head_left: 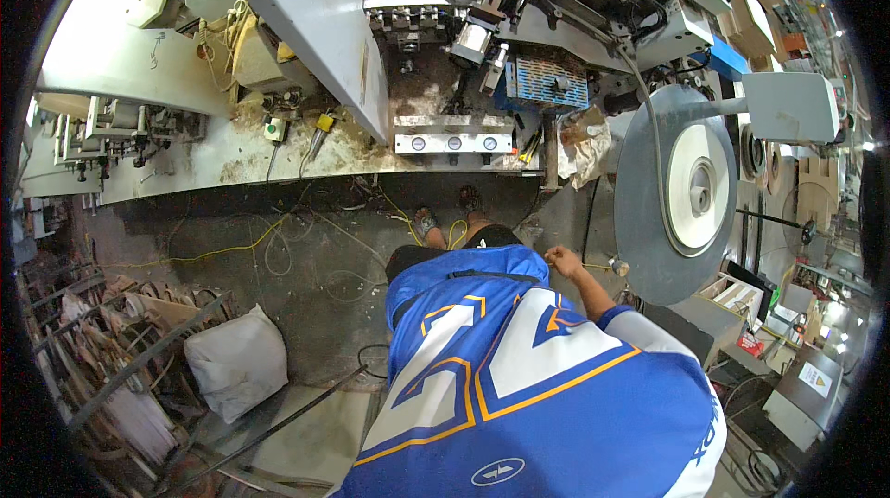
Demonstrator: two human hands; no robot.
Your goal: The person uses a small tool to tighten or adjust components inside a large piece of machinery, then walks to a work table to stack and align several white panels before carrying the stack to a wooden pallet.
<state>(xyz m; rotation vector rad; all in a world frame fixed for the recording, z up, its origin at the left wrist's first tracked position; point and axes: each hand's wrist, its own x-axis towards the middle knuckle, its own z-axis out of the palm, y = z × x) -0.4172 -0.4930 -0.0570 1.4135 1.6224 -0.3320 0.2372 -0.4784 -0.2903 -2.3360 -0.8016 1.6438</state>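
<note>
Beside the waist of my blue and white jersey (556,387), my right hand (563,261) hangs with its fingers loosely curled in. Nothing shows in it. It touches no machine; the big grey disc with a white roll (693,190) on it stands off to its right. My left hand is out of view, and the jersey covers that side. Ahead of me is a machine bench with a white gauge panel (454,144) bearing several dials on its front edge. A blue slotted metal box (549,85) sits on the bench behind the panel.
A slanting grey beam (306,25) crosses the bench on the left. Yellow cable (222,255) and loose hoses trail over the dark floor. At the lower left lie a white sack (239,362) and a metal rack of scrap strips (120,377). A grey control box (791,107) juts out right.
</note>
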